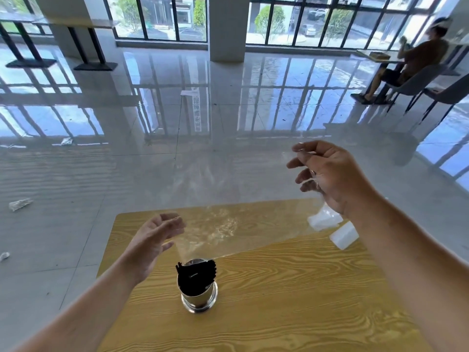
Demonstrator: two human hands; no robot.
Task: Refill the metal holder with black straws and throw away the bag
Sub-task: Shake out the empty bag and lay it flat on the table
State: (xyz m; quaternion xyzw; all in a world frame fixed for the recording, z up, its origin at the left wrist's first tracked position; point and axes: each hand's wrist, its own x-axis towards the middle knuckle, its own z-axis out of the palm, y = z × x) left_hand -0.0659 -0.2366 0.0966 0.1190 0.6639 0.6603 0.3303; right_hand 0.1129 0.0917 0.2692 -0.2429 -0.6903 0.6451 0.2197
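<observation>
A shiny metal holder (pixel 200 297) stands on the wooden table (pixel 279 288), filled with black straws (pixel 196 274). A long clear plastic bag (pixel 228 232), blurred and see-through, stretches from just above the holder up to my right hand (pixel 330 174), which pinches its upper end high over the table's far right. My left hand (pixel 152 245) hovers left of the holder with fingers spread, close to the bag's lower part; whether it touches the bag I cannot tell.
Two white pieces (pixel 332 228) lie by the table's right far edge. Crumpled wrappers (pixel 19 204) litter the glossy tiled floor at left. A person sits at a table (pixel 375 57) far right, beside grey chairs (pixel 426 80). Black table legs (pixel 91 49) stand far left.
</observation>
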